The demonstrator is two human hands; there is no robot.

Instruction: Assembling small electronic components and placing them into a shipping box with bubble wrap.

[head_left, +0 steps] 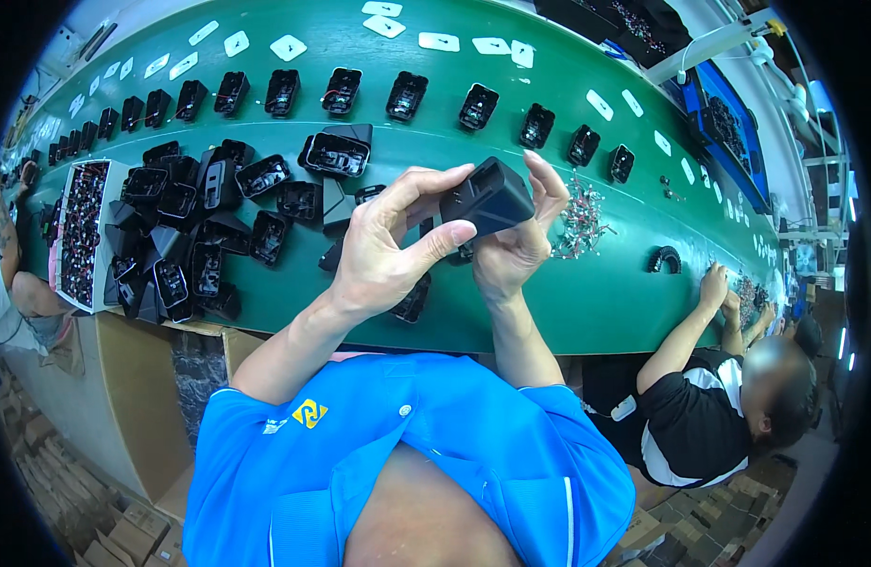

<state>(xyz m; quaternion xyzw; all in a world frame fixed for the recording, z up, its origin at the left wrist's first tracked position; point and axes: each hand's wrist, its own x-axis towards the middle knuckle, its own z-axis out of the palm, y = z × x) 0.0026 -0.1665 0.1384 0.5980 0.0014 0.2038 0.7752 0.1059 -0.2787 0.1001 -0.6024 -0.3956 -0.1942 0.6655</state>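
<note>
Above the green table I hold up a black plastic housing [492, 197], tilted, with an opening at its upper end. My left hand [397, 227] grips its left side, thumb in front and fingers behind. My right hand [520, 236] supports it from below and the right, with the fingers reaching up beside it; its contact behind the housing is partly hidden. To the left lies a heap of similar open black housings [208, 269], showing their hollow insides. Another housing [413, 300] lies under my left wrist, partly covered.
A row of black housings [343, 92] crosses the green table [586, 293], with white cards [439, 42] behind. A pile of small wired parts [579, 222] sits right of my hands. A white box [86, 231] of parts stands left. A co-worker [700, 406] works at right; another person sits far left.
</note>
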